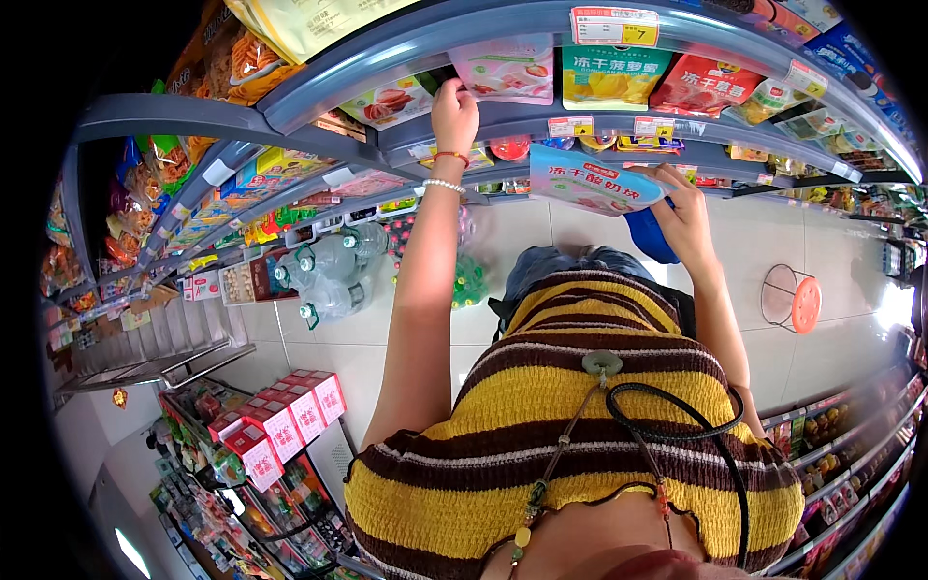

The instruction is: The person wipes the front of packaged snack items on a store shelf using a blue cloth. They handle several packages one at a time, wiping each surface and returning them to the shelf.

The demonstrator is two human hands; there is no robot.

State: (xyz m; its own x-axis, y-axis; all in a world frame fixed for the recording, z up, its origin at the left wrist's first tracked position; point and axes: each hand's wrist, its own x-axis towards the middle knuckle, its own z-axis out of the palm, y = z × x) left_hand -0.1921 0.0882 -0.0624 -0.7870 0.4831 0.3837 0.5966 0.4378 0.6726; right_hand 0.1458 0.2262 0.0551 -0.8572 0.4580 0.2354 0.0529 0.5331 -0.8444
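My left hand (pixel 455 119) reaches into a grey shelf (pixel 500 114), its fingers curled at the left edge of a pink pouch with strawberries printed on it (pixel 504 69). Whether it grips that pouch cannot be told, as the fingertips are partly hidden. Left of the hand leans a white and green pouch with red fruit slices pictured (pixel 388 101). Held out in front of the shelf, a light blue and pink snack pouch (pixel 591 181) is pinched at its right end by my right hand (pixel 681 214). Yellow-green (pixel 612 78) and red (pixel 703 83) pouches stand farther right.
Price tags (pixel 570 127) line the shelf edges. Large clear water bottles (pixel 330 268) and green bottles (pixel 470 281) stand on the floor at left. A blue object (pixel 651 235) shows below my right hand. A round orange stool (pixel 806 304) stands right; red-white boxes (pixel 283 420) are stacked lower left.
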